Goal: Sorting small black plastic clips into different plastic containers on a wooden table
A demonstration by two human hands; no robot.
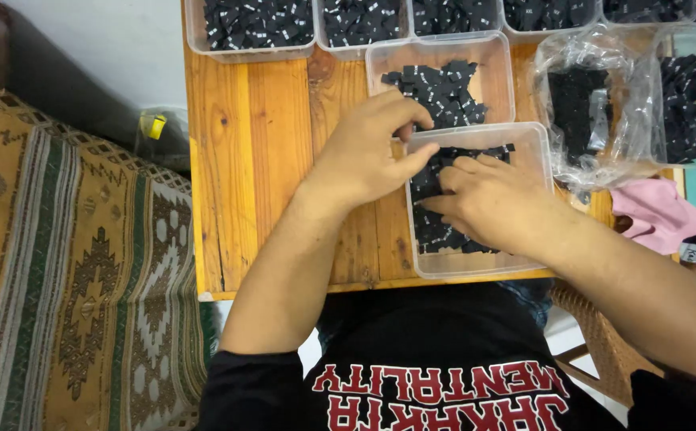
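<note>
**Sorting small black labels at the near container**

The right hand (492, 199) lies inside the near clear plastic rectangular container (535, 148), fingers curled among the small black fabric labels (432, 231); whether it pinches one cannot be told. The left hand (364, 152) steadies the container's far left rim, thumb and fingers closed on it. Likely step: picking labels out. Separating one calls for a fine fingertip pinch.

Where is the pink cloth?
The pink cloth lies at the table's right edge in the head view, just below the crinkly clear bag and right of the right hand.
</note>
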